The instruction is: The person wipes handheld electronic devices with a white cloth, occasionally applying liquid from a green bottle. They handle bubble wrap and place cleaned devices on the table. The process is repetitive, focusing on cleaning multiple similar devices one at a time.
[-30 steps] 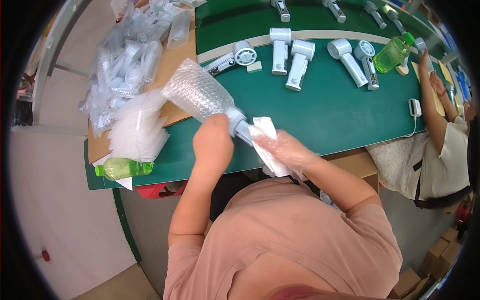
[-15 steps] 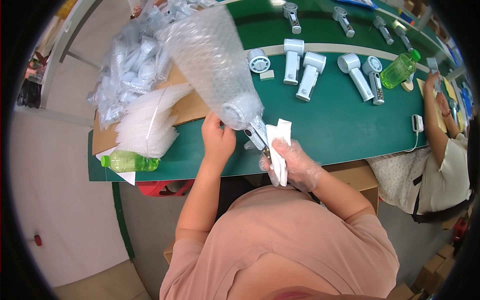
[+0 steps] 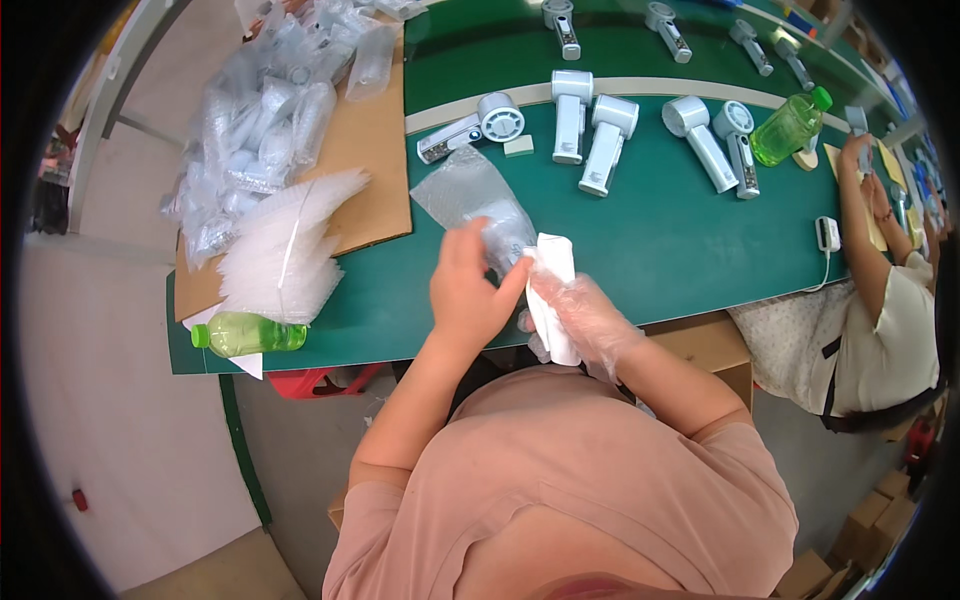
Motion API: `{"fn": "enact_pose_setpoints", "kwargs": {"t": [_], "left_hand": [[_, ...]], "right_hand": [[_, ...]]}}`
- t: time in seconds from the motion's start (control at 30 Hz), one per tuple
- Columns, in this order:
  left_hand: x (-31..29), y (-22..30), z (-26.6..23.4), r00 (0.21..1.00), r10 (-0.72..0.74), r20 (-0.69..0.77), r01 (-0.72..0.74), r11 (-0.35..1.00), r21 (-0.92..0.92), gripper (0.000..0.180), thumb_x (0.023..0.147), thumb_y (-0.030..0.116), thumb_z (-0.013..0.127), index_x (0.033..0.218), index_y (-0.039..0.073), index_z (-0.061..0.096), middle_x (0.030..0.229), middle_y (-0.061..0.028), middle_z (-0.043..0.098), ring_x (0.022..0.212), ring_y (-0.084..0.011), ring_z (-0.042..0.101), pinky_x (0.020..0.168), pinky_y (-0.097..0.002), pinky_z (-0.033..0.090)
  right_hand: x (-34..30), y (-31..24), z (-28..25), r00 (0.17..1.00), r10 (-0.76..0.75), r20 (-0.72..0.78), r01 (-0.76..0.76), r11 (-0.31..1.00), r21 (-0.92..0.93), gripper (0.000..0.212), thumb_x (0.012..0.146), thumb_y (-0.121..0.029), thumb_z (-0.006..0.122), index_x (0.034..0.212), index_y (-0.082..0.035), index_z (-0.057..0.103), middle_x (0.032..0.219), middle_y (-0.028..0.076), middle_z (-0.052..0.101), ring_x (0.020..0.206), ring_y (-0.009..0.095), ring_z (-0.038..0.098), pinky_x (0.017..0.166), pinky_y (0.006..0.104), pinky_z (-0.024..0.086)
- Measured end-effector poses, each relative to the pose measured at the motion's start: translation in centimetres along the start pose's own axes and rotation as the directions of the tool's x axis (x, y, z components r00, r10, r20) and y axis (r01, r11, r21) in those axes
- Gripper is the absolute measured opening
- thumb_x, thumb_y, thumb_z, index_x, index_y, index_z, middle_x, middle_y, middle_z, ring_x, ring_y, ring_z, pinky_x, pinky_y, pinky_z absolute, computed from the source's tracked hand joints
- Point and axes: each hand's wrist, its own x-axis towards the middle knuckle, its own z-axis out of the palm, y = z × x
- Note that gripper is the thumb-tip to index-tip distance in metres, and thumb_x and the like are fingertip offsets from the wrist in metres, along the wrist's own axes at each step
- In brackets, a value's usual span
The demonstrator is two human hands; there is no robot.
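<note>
My gloved right hand (image 3: 588, 312) is closed round a folded white cloth (image 3: 553, 300), its clear plastic glove wrinkled at the wrist. Beyond the cloth lies a bubble-wrap bag (image 3: 462, 183) with a pale blue handheld fan (image 3: 512, 235) showing dimly through it. The fan's handle is hidden behind the cloth and my hands. My bare left hand (image 3: 472, 285) is over the near end of the bag, thumb and fingers apart, the thumb tip close to the cloth.
Several pale blue handheld fans (image 3: 606, 145) stand or lie along the back of the green table (image 3: 690, 250). At left are a heap of wrapped fans (image 3: 265, 130) on cardboard (image 3: 375, 180), a stack of bubble bags (image 3: 280, 250) and a green bottle (image 3: 255, 334). A co-worker (image 3: 880, 330) sits at right.
The bubble bag, stretched out long over the table before, now looks much shorter and lies low round the fan. My left hand has moved right, toward the cloth, and its fingers have spread.
</note>
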Motion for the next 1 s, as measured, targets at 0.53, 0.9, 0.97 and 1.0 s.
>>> {"fn": "enact_pose_setpoints", "kwargs": {"t": [0.53, 0.9, 0.97, 1.0], "left_hand": [[5.5, 2.5, -7.2, 0.858, -0.184, 0.480, 0.455, 0.706, -0.543, 0.014, 0.097, 0.012, 0.062, 0.091, 0.000, 0.067, 0.075, 0.0044, 0.060, 0.068, -0.0022, 0.049, 0.059, -0.0218, 0.039], [13.6, 0.4, -8.8, 0.994, 0.104, -0.042, -0.109, 0.982, -0.151, 0.012, 0.093, 0.011, 0.065, 0.094, -0.001, 0.069, 0.079, -0.0084, 0.066, 0.073, -0.0163, 0.060, 0.069, -0.0317, 0.049], [16.5, -0.8, -11.0, 0.961, 0.181, -0.210, -0.180, 0.983, 0.025, 0.011, 0.092, 0.009, 0.065, 0.095, 0.000, 0.070, 0.084, -0.0135, 0.069, 0.077, -0.0243, 0.064, 0.073, -0.0354, 0.051], [17.6, -1.3, -12.6, 0.960, 0.159, -0.230, -0.140, 0.985, 0.096, 0.010, 0.092, 0.008, 0.065, 0.095, 0.000, 0.071, 0.088, -0.0153, 0.071, 0.079, -0.0287, 0.066, 0.075, -0.0373, 0.051]], "right_hand": [[-4.9, -8.0, -2.2, 0.459, -0.683, 0.569, 0.634, -0.196, -0.748, 0.015, 0.075, -0.011, 0.075, 0.087, -0.009, 0.066, 0.083, 0.011, 0.066, 0.077, 0.035, 0.064, 0.067, 0.0440, 0.050], [-2.4, -9.3, -2.1, 0.656, -0.755, 0.029, 0.754, 0.653, -0.071, 0.052, 0.090, -0.026, 0.074, 0.135, -0.011, 0.054, 0.103, 0.004, 0.063, 0.093, 0.012, 0.063, 0.082, 0.0262, 0.053], [-0.6, -11.1, -5.3, 0.578, -0.811, 0.094, 0.792, 0.585, 0.173, 0.061, 0.097, -0.041, 0.064, 0.146, -0.012, 0.044, 0.103, 0.007, 0.063, 0.079, 0.011, 0.062, 0.066, 0.0244, 0.053], [0.7, -11.5, -8.5, 0.551, -0.822, 0.148, 0.762, 0.567, 0.314, 0.065, 0.098, -0.048, 0.059, 0.148, -0.012, 0.042, 0.104, 0.008, 0.062, 0.073, 0.011, 0.060, 0.059, 0.0239, 0.050]]}}
